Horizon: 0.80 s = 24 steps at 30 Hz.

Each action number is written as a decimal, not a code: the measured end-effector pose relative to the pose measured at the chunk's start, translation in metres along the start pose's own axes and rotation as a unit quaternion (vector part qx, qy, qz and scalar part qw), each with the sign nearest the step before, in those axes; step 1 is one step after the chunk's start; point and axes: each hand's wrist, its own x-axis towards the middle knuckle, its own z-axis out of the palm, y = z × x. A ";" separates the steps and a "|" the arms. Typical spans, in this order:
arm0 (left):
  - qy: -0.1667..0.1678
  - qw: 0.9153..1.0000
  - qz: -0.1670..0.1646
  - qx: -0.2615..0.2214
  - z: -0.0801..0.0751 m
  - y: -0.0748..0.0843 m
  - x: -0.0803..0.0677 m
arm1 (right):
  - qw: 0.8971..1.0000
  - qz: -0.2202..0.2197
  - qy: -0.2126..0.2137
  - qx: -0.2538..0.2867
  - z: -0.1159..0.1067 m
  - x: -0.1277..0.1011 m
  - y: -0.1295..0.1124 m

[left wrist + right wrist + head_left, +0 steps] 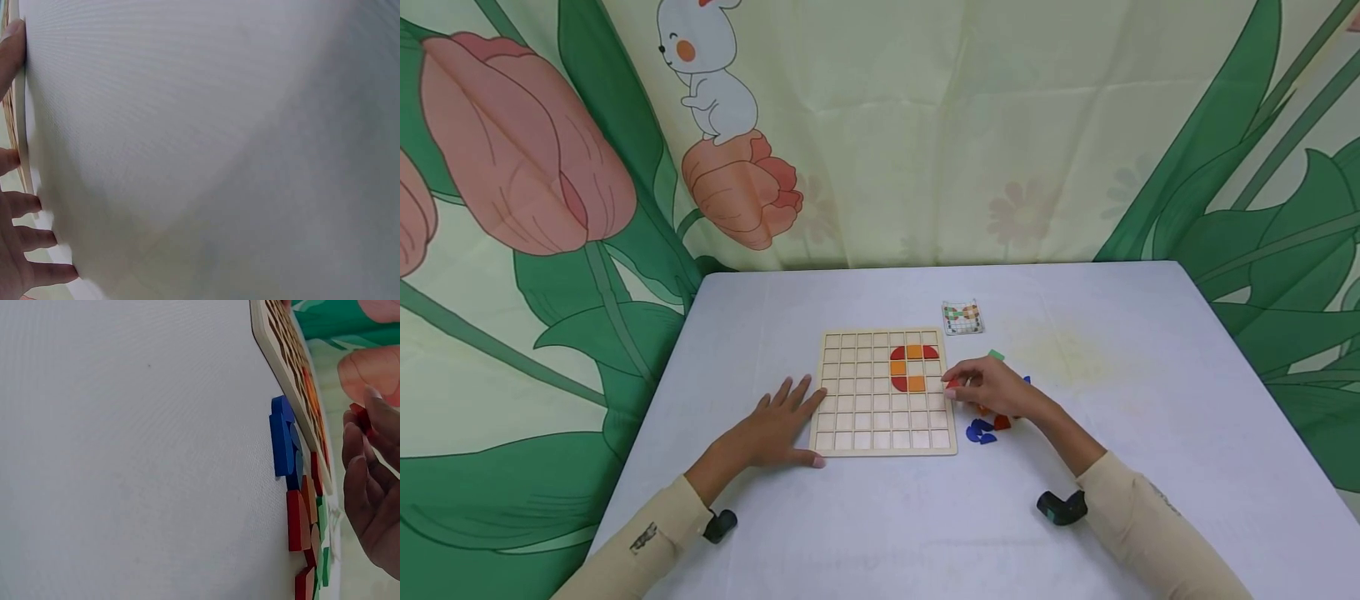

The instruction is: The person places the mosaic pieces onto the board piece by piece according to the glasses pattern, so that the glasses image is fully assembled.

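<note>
White table (1120, 392), tulip-and-rabbit printed backdrop (925, 125)

The right hand (992, 390) is covering most of the loose pieces (983, 430) beside the board (884, 446), and the red piece (952, 384) in its fingertips is barely showing. The pattern card (962, 318) is appearing too small to read. The left wrist view is cutting off the left hand (19, 250) at its edge.

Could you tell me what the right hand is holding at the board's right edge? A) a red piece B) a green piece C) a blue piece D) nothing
A: the right hand pinches a small red piece beside the board, also seen in the right wrist view.
</note>
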 end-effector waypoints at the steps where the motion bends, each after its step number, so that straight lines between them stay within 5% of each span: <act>1: 0.000 1.000 0.001 0.001 0.000 0.000 0.000 | 1.000 0.002 -0.001 0.003 -0.001 0.001 0.001; 17: 0.004 1.000 0.005 0.004 0.000 -0.001 -0.001 | 1.000 0.004 0.008 -0.004 0.004 0.012 -0.001; 24: 0.003 1.000 0.005 -0.001 -0.001 -0.002 -0.001 | 0.999 0.009 -0.023 0.027 0.004 0.015 0.001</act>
